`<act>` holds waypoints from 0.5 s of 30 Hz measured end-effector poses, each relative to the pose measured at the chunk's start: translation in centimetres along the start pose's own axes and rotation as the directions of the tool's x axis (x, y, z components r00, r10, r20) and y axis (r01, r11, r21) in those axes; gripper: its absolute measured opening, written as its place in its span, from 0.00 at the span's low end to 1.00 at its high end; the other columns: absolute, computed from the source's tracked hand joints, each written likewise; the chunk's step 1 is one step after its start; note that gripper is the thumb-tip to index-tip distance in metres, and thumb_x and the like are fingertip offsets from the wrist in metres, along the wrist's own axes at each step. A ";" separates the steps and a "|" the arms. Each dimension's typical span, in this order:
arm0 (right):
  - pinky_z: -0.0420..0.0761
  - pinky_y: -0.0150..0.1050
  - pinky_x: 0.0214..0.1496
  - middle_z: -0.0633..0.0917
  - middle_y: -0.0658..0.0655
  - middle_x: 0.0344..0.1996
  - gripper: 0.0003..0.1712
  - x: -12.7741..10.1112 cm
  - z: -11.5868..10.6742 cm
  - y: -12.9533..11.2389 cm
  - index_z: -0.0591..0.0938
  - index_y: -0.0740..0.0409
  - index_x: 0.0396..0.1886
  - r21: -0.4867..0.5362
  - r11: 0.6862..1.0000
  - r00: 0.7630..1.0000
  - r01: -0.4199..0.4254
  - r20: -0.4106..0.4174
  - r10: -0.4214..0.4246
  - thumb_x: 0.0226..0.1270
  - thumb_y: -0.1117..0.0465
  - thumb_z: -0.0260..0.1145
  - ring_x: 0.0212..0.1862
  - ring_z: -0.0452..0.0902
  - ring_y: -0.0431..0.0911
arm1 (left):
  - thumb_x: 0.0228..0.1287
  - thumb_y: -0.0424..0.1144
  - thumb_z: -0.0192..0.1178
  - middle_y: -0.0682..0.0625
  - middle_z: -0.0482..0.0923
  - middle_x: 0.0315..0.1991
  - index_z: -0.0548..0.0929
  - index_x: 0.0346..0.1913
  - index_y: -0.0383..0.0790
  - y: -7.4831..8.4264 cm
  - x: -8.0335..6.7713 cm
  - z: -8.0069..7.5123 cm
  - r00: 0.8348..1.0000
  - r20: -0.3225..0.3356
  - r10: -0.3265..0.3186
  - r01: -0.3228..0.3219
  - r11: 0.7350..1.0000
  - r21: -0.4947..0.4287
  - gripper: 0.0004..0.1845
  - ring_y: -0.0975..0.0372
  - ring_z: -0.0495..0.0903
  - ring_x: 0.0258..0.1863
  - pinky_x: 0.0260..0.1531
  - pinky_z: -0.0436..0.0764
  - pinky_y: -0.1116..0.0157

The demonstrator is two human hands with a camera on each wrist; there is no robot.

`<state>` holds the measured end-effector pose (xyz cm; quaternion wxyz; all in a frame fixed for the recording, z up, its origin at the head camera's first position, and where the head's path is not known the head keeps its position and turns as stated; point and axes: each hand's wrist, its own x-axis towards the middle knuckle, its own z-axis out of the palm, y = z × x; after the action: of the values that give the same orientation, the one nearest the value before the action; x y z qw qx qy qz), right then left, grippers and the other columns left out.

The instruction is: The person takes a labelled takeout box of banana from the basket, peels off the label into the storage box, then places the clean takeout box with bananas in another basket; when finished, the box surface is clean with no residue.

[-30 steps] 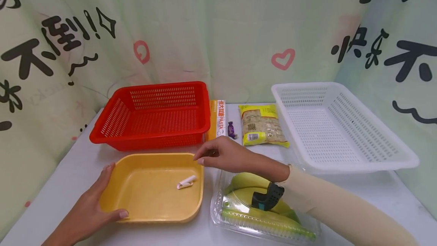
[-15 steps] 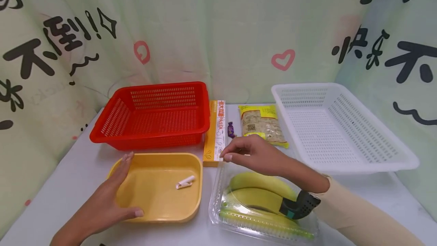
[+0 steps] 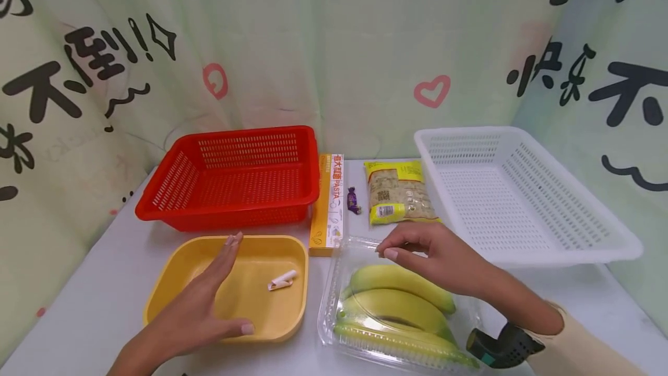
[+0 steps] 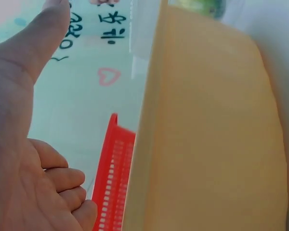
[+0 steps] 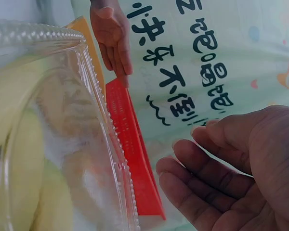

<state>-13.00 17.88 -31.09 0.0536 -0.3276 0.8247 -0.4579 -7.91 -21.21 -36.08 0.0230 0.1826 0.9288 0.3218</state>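
Nearest, the left hand (image 3: 200,312) hovers flat with straight fingers over the yellow tray (image 3: 172,283), which holds a scrap of paper (image 3: 282,279), while the right hand (image 3: 443,260), fingers loosely curled and holding nothing, hangs over the clear box of bananas (image 3: 396,306), with the red basket (image 3: 235,176) and white basket (image 3: 522,190) beyond.

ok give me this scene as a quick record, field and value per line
left hand: open, flat, over yellow tray
right hand: fingers loosely curled, holding nothing, above clear box
clear box: three bananas
yellow tray: small white scrap
back left: red basket, nothing visible inside
back right: white basket, nothing visible inside
between baskets: pasta box, candy, yellow packet
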 end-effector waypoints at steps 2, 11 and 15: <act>0.82 0.37 0.46 0.85 0.46 0.38 0.07 -0.5 -0.1 0.3 0.87 0.53 0.41 -0.016 1.000 1.000 0.003 -0.017 -0.003 0.70 0.64 0.63 0.42 0.80 0.43 | 0.40 0.64 0.74 0.50 0.41 0.78 0.38 0.78 0.61 0.2 0.2 0.3 1.000 0.016 -0.004 0.004 1.000 -0.020 0.67 0.49 0.50 0.74 0.62 0.64 0.41; 0.82 0.35 0.48 0.86 0.50 0.43 0.12 -2.8 -0.5 0.9 0.83 0.61 0.51 -0.080 0.997 0.994 -0.012 -0.106 0.003 0.69 0.67 0.64 0.45 0.82 0.40 | 0.43 0.66 0.71 0.54 0.41 0.78 0.41 0.79 0.54 1.8 1.4 1.9 0.998 0.025 -0.066 0.066 0.998 -0.019 0.65 0.54 0.47 0.75 0.64 0.63 0.47; 0.82 0.33 0.46 0.86 0.47 0.43 0.13 -4.1 -0.8 1.1 0.84 0.56 0.51 -0.122 0.992 0.991 -0.008 -0.135 -0.008 0.68 0.67 0.64 0.45 0.82 0.40 | 0.46 0.67 0.69 0.57 0.41 0.78 0.43 0.79 0.52 2.8 1.9 2.3 0.993 0.039 -0.114 0.116 0.992 -0.045 0.63 0.56 0.45 0.75 0.64 0.63 0.48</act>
<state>-10.65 21.25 -32.42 -0.0226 -0.2986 0.8529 -0.4276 -8.44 -17.13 -36.10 0.0627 0.1341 0.9293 0.3383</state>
